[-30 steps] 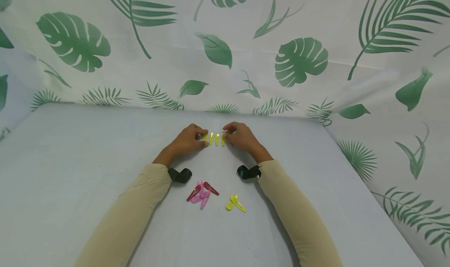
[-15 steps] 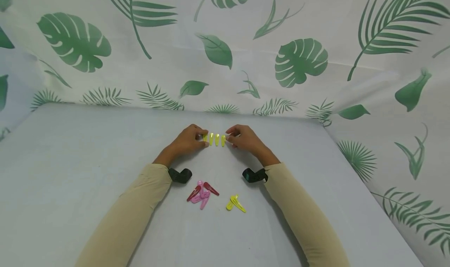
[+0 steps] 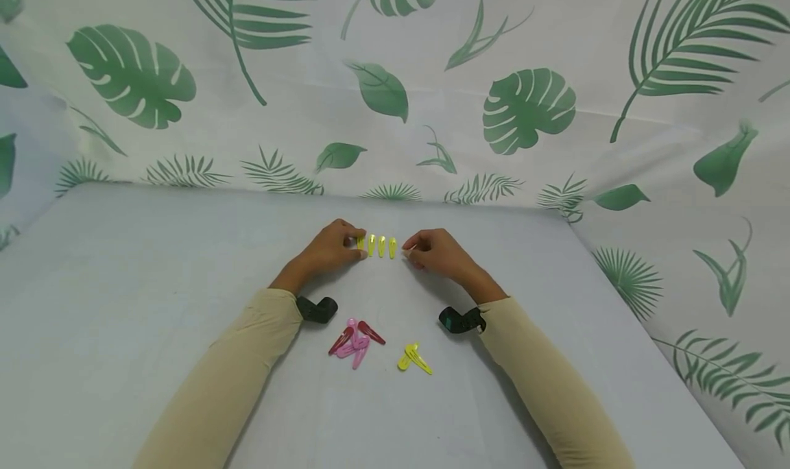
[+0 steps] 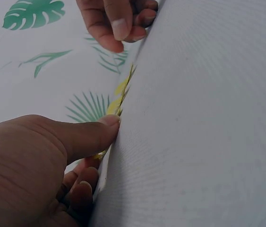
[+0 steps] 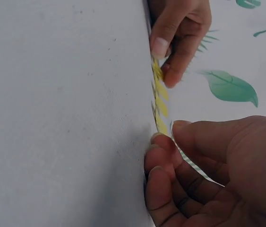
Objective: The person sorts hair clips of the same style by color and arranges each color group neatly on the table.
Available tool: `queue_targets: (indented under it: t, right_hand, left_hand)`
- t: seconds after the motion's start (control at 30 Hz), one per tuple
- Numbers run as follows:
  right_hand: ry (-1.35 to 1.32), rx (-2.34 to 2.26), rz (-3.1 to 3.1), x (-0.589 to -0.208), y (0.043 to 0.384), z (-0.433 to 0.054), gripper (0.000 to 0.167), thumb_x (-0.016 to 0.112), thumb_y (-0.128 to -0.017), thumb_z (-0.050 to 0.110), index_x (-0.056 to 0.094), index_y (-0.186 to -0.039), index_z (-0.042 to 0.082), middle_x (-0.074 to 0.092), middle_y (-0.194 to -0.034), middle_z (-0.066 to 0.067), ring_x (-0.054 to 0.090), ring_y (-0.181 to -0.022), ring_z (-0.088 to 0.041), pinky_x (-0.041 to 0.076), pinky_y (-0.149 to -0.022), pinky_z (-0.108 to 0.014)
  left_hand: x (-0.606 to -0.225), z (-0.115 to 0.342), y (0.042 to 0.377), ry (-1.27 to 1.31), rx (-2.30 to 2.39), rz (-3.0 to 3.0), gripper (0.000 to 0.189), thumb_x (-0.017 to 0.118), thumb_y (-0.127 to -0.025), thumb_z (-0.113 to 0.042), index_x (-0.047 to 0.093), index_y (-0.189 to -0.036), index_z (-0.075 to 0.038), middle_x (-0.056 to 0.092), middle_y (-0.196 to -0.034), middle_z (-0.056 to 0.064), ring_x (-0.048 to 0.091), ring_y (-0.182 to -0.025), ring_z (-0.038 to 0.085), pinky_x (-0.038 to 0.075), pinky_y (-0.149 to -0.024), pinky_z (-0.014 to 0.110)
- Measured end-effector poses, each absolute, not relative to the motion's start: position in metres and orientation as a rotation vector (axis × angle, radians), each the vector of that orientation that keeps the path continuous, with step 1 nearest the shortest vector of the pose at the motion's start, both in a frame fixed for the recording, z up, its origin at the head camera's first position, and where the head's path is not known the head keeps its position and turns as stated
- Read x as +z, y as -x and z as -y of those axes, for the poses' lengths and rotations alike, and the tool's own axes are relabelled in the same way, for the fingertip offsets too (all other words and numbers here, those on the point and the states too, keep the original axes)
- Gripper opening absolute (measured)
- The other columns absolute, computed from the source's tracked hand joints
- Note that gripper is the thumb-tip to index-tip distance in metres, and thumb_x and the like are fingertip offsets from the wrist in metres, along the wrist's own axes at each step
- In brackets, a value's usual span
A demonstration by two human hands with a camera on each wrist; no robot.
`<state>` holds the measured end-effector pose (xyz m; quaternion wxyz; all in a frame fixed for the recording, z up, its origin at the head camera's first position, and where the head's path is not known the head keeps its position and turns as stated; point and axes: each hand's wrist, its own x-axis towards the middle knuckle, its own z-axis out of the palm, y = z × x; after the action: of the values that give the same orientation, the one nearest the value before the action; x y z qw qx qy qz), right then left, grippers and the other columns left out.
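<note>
Several yellow snap hair clips [image 3: 382,247] stand side by side in a short row on the white table, seen edge-on in both wrist views. My left hand [image 3: 327,246] is at the row's left end, its thumb and forefinger pinching the leftmost yellow hair clip [image 3: 361,241] at its two ends. Just right of the row is my right hand [image 3: 444,255], fingers loosely bent and nothing held. In the right wrist view a small gap separates its fingertips [image 5: 157,137] from the nearest clip.
Nearer the body lies a loose heap of pink hair clips [image 3: 359,343] and red hair clips [image 3: 372,332]. To its right, two yellow hair clips [image 3: 418,358] lie crossed. A leaf-printed cloth [image 3: 432,85] hangs behind the white table [image 3: 185,263].
My right hand has let go of the rightmost yellow hair clip and drawn back to the right and toward the body. The left hand and the clips stay where they were.
</note>
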<state>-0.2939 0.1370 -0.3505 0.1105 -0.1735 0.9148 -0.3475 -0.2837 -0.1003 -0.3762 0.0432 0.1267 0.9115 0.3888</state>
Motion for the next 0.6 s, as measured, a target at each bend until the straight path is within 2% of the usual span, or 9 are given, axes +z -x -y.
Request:
queue_targets:
  t: [0.2, 0.6]
  right_hand:
    - [0.559, -0.999, -2.606, -0.349, 0.288, -0.142, 0.017, 0.060, -0.093, 0.009, 0.070, -0.105, 0.003, 0.063, -0.083, -0.006, 0.055, -0.071, -0.018, 0.045, -0.064, -0.029]
    - [0.757, -1.004, -2.449, -0.345, 0.266, -0.148, 0.019, 0.061, -0.093, 0.007, 0.069, -0.110, 0.004, 0.067, -0.102, -0.004, 0.056, -0.089, -0.019, 0.047, -0.079, -0.031]
  left_hand:
    - [-0.377, 0.100, 0.284, -0.390, 1.175, -2.792, 0.050, 0.070, -0.091, -0.017, 0.056, -0.137, -0.005, 0.052, -0.120, 0.013, 0.049, -0.104, 0.024, 0.043, -0.088, 0.037]
    - [-0.375, 0.100, 0.284, -0.371, 1.169, -2.795, 0.050, 0.070, -0.091, -0.017, 0.056, -0.137, -0.006, 0.052, -0.120, 0.012, 0.048, -0.105, 0.024, 0.043, -0.088, 0.037]
